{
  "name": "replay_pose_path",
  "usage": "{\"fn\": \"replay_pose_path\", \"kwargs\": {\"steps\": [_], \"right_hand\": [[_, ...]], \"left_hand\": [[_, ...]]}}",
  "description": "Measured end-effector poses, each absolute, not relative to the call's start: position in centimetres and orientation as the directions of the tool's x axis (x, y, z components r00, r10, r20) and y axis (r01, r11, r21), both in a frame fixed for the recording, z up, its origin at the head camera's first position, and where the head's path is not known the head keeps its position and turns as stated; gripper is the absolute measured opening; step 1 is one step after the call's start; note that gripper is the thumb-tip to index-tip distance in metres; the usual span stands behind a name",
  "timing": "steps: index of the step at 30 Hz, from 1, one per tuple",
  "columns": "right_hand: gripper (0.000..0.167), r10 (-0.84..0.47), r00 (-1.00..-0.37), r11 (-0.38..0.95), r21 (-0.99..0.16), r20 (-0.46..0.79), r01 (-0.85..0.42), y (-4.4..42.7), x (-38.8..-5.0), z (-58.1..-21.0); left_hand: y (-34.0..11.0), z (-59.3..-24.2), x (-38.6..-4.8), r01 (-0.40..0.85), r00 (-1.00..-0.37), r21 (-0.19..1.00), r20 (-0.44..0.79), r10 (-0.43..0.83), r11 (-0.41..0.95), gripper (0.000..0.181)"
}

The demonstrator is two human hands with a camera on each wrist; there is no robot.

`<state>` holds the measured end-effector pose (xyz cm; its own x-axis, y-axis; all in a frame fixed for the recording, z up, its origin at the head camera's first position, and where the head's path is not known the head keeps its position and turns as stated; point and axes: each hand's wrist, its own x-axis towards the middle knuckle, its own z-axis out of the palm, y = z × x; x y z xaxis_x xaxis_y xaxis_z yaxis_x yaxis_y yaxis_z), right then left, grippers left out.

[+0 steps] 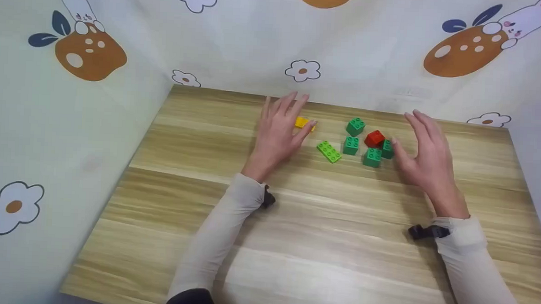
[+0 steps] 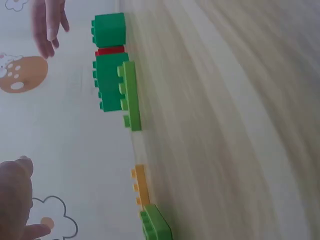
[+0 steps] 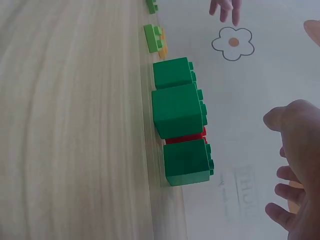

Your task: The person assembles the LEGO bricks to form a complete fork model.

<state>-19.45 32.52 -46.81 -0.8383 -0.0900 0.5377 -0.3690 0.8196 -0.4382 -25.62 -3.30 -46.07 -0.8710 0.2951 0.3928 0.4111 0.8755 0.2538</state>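
My left hand [image 1: 278, 132] is above the table at the back, fingers spread and holding nothing. Partly behind its thumb in the head view lies a thin yellow building brick [image 1: 302, 122]. A flat light-green brick [image 1: 329, 152] lies to the right of that hand. In the left wrist view, a second light-green brick [image 2: 157, 224] sits near the yellow one; the hand hides it in the head view. My right hand [image 1: 427, 161] hovers empty, with relaxed fingers, beside several dark-green bricks [image 1: 372, 157]. Among them is a red brick [image 1: 375, 138], partly hidden in both wrist views.
The bricks rest on a wood-grain table [image 1: 322, 227]. A pale patterned cloth [image 1: 366, 51] rises along its back edge, with more patterned covering at both sides. Dark wrist straps [image 1: 431, 232] are fastened around the light sleeves [image 1: 217, 232].
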Motion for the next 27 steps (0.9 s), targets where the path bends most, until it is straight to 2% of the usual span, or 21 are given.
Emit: {"fn": "replay_pose_path", "kwargs": {"steps": [5,14,19,27], "right_hand": [[0.059,-0.124,-0.848,0.805,-0.447,0.515,-0.389,32.2,-18.9,-47.0],[0.049,-0.195,-0.902,0.79,-0.483,0.384,-0.377,31.3,-18.3,-47.6],[0.046,-0.208,-0.926,0.784,-0.513,0.316,-0.351,31.0,-18.3,-47.7],[0.036,-0.236,-0.934,0.795,-0.5,0.267,-0.343,30.9,-18.4,-48.0]], "left_hand": [[-2.2,-45.8,-24.9,0.47,-0.855,0.327,0.399,0.331,0.82,0.064],[0.1,-46.5,-23.7,0.538,-0.842,0.483,0.353,0.408,0.691,0.057],[1.3,-47.2,-23.0,0.529,-0.846,0.558,0.284,0.452,0.639,0.056],[2.9,-47.3,-22.8,0.496,-0.845,0.658,0.217,0.488,0.567,0.053]]}}
